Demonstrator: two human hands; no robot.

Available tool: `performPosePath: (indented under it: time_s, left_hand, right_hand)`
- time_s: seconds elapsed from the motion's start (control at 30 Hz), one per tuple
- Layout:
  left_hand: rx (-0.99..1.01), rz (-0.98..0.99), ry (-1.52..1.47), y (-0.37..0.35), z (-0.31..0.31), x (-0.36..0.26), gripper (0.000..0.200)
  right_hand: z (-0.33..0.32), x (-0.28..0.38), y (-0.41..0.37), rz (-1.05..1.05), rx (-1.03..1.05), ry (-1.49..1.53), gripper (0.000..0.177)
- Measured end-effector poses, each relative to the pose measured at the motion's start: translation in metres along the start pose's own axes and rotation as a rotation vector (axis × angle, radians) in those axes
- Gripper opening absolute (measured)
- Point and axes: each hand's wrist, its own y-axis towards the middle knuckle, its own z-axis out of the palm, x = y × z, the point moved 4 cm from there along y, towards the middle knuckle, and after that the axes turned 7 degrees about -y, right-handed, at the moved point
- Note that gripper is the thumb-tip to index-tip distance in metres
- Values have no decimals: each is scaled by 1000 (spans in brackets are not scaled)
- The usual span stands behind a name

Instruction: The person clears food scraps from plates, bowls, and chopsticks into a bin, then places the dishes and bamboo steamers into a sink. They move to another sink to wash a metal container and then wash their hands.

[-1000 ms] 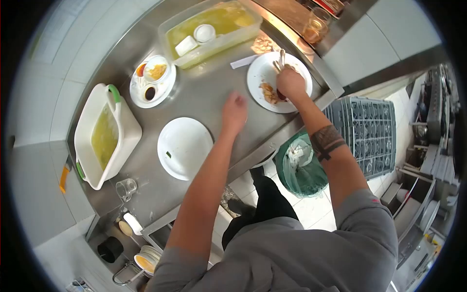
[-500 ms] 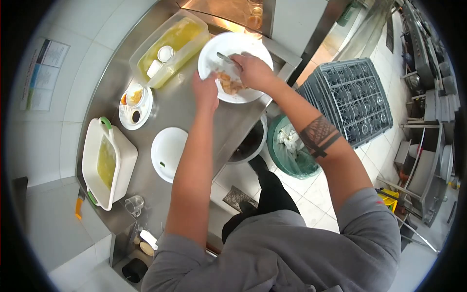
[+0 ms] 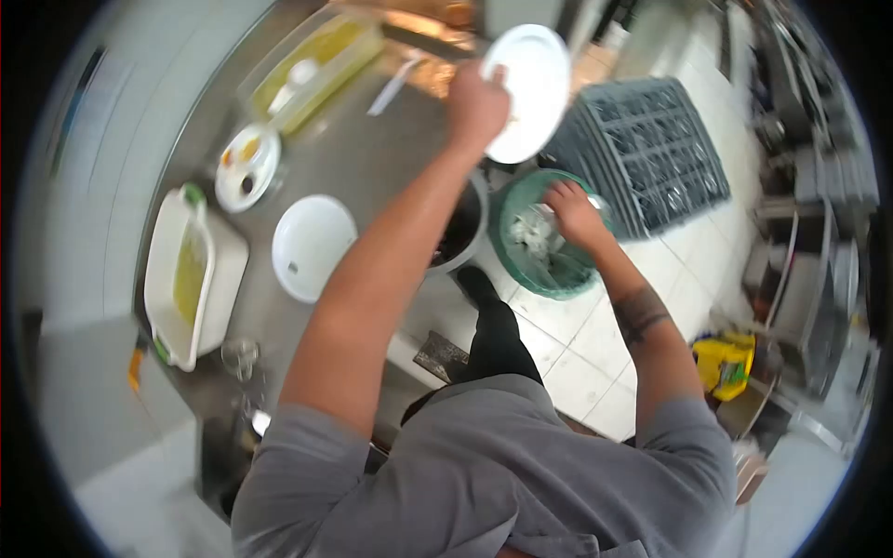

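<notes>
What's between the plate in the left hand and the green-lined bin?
No object visible. The plate, gripped at its rim by the left hand, is held in open air, apart from the bin. Only the right hand hangs over the bin's mouth, on its rack side.

Glossy white plate, brushed-metal counter

No text, label or no. can be read; wall sheet left of counter too blurred.
</notes>
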Motion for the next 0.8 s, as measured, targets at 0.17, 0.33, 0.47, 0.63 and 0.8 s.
performPosePath:
  time_s: [0.17,0.33,0.47,0.63,0.8]
  left_hand:
    - [-287,70,-38,-38,-87,-1,24]
    - [-673,-512,-344,-130,-250,90,23]
    - [-1079,-751,-453,-217,-338,185,27]
    - [-1079,-889,-149,-275,-366,268,45]
    - [-1078,-800,635,-283,-364,202,43]
  right_hand:
    - [63,-34,-96,602,414,145,35]
    - [-3,41,-13,323,-125,349,28]
    - [-30,171,146,68,185,262,22]
    - [47,289,268,-400,434,48,28]
    - [129,351,309,-322,523,140,35]
